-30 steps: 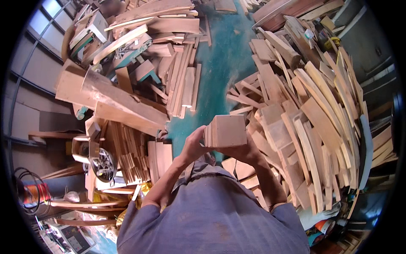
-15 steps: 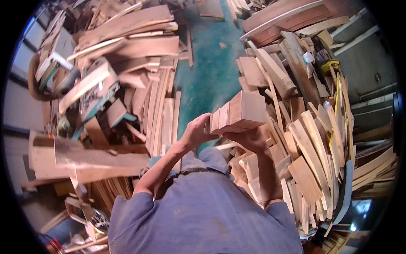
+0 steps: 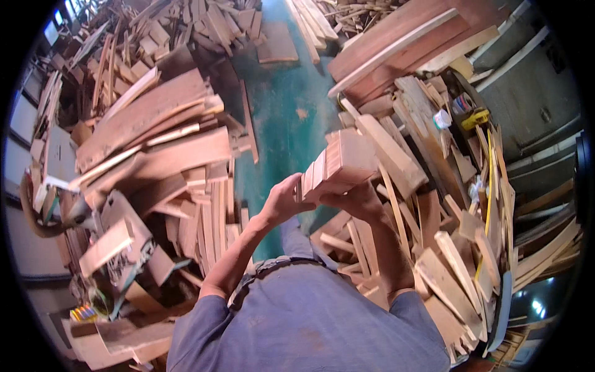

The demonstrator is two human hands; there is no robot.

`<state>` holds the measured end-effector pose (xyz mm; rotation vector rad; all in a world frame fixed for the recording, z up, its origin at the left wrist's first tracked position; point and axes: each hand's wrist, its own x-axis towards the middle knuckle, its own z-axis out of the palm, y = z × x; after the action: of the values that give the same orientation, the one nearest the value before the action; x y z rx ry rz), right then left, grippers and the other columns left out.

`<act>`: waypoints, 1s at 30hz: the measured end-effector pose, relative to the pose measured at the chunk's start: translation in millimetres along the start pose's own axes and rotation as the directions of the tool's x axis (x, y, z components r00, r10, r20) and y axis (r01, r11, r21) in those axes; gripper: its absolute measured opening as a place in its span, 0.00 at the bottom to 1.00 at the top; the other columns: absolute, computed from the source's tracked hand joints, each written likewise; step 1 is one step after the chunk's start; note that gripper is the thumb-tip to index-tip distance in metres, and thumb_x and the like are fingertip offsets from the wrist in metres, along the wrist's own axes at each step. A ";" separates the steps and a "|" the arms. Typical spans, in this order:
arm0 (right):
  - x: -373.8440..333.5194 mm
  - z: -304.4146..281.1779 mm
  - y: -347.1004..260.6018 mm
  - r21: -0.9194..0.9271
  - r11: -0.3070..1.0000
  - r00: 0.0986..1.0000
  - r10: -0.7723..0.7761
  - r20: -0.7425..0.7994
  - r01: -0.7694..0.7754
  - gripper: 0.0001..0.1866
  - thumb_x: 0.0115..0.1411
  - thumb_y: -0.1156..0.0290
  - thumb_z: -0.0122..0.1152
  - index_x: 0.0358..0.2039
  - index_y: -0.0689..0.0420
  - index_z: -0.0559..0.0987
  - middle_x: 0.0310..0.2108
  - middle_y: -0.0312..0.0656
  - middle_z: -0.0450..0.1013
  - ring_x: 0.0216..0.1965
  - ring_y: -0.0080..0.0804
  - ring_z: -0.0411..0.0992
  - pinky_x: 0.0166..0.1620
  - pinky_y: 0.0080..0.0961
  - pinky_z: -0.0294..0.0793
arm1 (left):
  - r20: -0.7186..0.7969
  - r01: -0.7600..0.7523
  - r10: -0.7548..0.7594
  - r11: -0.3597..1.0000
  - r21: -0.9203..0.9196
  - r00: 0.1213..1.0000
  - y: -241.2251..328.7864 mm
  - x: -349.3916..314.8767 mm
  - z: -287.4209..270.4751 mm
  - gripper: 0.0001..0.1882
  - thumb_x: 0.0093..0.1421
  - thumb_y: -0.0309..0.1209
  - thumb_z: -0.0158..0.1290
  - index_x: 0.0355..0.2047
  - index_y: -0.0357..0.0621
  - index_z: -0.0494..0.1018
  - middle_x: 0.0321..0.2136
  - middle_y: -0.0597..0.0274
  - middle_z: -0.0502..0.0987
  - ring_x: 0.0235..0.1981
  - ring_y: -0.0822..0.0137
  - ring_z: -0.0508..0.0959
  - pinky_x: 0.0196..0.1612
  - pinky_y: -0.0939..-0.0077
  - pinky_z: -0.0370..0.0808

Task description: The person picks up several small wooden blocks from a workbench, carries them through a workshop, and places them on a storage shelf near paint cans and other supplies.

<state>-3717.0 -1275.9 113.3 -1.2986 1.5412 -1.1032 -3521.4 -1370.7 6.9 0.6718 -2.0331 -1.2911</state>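
Observation:
A stack of wooden blocks is held out in front of my body, its pieces pressed face to face and slightly tilted. My left hand is closed on the stack's left end, thumb underneath. Beneath the right part, my right hand supports and grips the stack; most of its fingers are hidden by the wood. Both forearms reach forward from my blue shirt.
A green floor strip runs ahead between piles of planks on the left and offcuts on the right. A flat board lies farther along the strip. A yellow tool and a white container rest among the right-hand wood.
The surroundings have slid downward and toward me, showing more of the floor and wood piles ahead. The stack stays in both hands, now a little more tilted.

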 end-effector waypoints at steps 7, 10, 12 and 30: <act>182.8 -63.1 -11.1 -0.139 0.988 0.997 -0.053 0.064 0.062 0.25 0.51 0.73 0.78 0.51 0.56 0.81 0.43 0.41 0.82 0.46 0.31 0.80 0.49 0.32 0.80 | 0.027 0.093 -0.092 0.996 -0.018 0.995 -36.9 181.6 -48.5 0.33 0.45 0.30 0.74 0.51 0.41 0.73 0.42 0.51 0.79 0.42 0.55 0.81 0.48 0.65 0.77; 251.3 -75.7 -17.7 -0.055 0.996 0.997 -0.075 0.036 0.077 0.26 0.51 0.73 0.78 0.52 0.56 0.81 0.45 0.41 0.81 0.47 0.31 0.79 0.50 0.32 0.80 | -0.013 0.061 -0.061 0.998 -0.016 0.998 -68.4 242.1 -65.3 0.34 0.45 0.30 0.75 0.52 0.41 0.73 0.42 0.51 0.80 0.42 0.56 0.81 0.47 0.66 0.78; 298.4 -89.3 -15.6 -0.085 0.992 0.993 -0.087 0.081 0.094 0.28 0.51 0.73 0.79 0.53 0.55 0.80 0.47 0.41 0.80 0.49 0.30 0.79 0.51 0.31 0.79 | -0.043 0.051 -0.053 0.998 -0.036 0.998 -90.4 282.4 -73.3 0.34 0.45 0.30 0.75 0.52 0.41 0.73 0.42 0.51 0.80 0.42 0.56 0.81 0.46 0.66 0.78; 736.8 -182.4 31.5 -0.014 0.999 0.997 -0.048 -0.064 0.047 0.28 0.52 0.74 0.79 0.54 0.54 0.79 0.50 0.39 0.77 0.52 0.33 0.76 0.55 0.33 0.78 | 0.013 -0.032 0.032 0.999 0.005 0.999 -261.0 704.6 -212.8 0.35 0.42 0.30 0.75 0.50 0.41 0.71 0.41 0.50 0.78 0.45 0.46 0.80 0.46 0.61 0.78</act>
<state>-3997.3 -1981.8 97.7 -1.3258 1.5744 -1.1772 -3815.6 -2094.1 2.5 0.6326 -2.0500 -1.2758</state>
